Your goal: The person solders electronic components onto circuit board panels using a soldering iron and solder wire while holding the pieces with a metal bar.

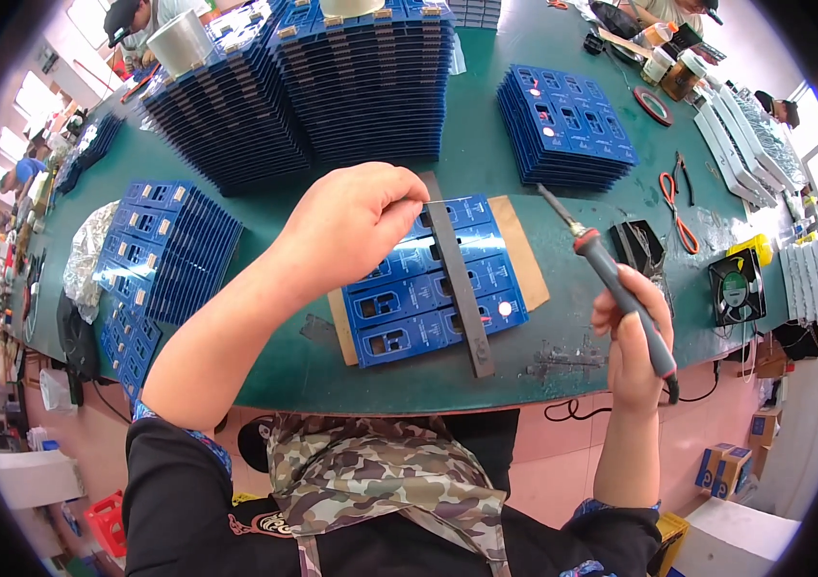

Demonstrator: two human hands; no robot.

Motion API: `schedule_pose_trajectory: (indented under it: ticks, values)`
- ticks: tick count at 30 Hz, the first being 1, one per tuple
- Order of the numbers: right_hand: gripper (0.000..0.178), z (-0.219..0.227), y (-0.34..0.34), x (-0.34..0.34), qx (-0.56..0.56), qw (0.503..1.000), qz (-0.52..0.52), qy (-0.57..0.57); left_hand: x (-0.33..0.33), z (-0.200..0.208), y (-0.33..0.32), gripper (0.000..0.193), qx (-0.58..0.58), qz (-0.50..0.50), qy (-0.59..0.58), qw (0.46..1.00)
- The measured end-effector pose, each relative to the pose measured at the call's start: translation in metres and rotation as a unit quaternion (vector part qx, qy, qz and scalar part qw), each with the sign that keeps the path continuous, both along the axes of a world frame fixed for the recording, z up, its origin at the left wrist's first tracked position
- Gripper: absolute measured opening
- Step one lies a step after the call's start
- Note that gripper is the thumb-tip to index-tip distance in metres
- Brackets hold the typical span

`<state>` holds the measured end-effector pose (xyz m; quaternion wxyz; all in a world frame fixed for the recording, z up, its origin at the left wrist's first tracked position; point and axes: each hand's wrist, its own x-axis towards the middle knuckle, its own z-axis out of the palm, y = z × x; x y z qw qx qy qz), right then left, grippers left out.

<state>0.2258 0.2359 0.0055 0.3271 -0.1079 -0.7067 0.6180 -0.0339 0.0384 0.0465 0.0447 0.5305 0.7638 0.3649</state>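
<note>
A blue circuit board panel (394,301) lies on a tan sheet (521,252) on the table in front of me. A dark flat metal bar (460,288) rests across the panel. My left hand (356,216) is closed in a pinch over the panel's far edge, beside the bar's far end. A thin strand of solder wire (440,201) seems to stick out from its fingertips. My right hand (638,332) is wrapped around the handle of a soldering iron (611,274), to the right of the panel. The iron's tip points up and left, apart from the panel.
Tall stacks of blue panels (361,96) stand at the back, with another stack (563,130) right and one (173,250) left. Pliers (682,212), a black tray (638,245) and a small fan (738,287) sit on the right. Other people work across the table.
</note>
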Motion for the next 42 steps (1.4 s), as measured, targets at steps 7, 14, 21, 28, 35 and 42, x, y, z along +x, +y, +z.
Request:
schedule_pose_trajectory:
  ticks: [7, 14, 21, 28, 35, 42]
  values:
    - [0.029, -0.001, 0.014, -0.040, -0.014, 0.998, -0.029, -0.057, -0.021, -0.029, 0.033, 0.013, -0.065, -0.005, 0.077, 0.995]
    - [0.024, -0.017, 0.028, -0.055, -0.057, 0.993, -0.035, -0.099, -0.025, -0.031, 0.051, 0.017, -0.160, -0.003, 0.074, 0.984]
    - [0.023, -0.023, 0.032, -0.061, -0.051, 0.994, -0.015, -0.100, -0.028, -0.036, 0.057, 0.016, -0.176, -0.012, 0.081, 0.981]
    - [0.024, -0.023, 0.031, -0.061, -0.049, 0.994, -0.006, -0.103, -0.028, -0.035, 0.061, 0.016, -0.194, -0.013, 0.081, 0.978]
    - [0.024, -0.021, 0.030, -0.058, -0.035, 0.993, -0.009, -0.113, -0.024, -0.039, 0.064, 0.016, -0.198, -0.022, 0.084, 0.976]
    - [0.023, -0.021, 0.028, -0.056, -0.015, 0.994, -0.011, -0.110, -0.021, -0.043, 0.067, 0.016, -0.196, -0.025, 0.090, 0.976]
